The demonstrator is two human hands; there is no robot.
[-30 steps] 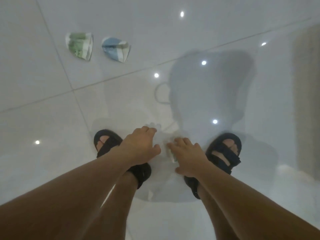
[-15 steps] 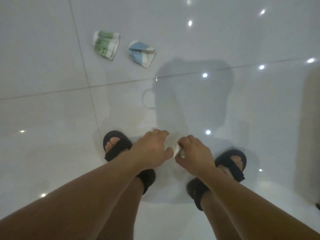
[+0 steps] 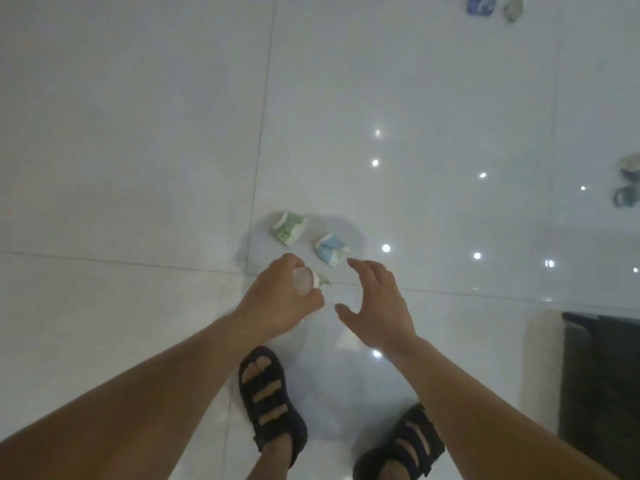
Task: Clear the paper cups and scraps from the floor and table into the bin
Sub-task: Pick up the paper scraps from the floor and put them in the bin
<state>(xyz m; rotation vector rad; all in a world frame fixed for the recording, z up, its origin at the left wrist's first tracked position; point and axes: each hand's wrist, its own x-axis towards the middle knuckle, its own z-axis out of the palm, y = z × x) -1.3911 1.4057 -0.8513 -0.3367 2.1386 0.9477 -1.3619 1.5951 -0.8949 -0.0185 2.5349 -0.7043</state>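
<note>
Left hand (image 3: 277, 299) gripped a crumpled white paper cup (image 3: 304, 282); right hand (image 3: 375, 306) hung spread, empty, near flattened green cup (image 3: 289, 228) and blue cup (image 3: 331, 250); print unreadable.

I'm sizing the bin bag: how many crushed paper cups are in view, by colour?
Green cups: 2, one held in the left hand
Blue cups: 2
Blurred cups, colour unclear: 3
Total: 7

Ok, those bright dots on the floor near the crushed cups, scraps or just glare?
Head view: glare, lights mirrored in the glossy floor; the person's shadow dims the green cup and blue cup; the things at the right edge are too blurred to name.
</note>
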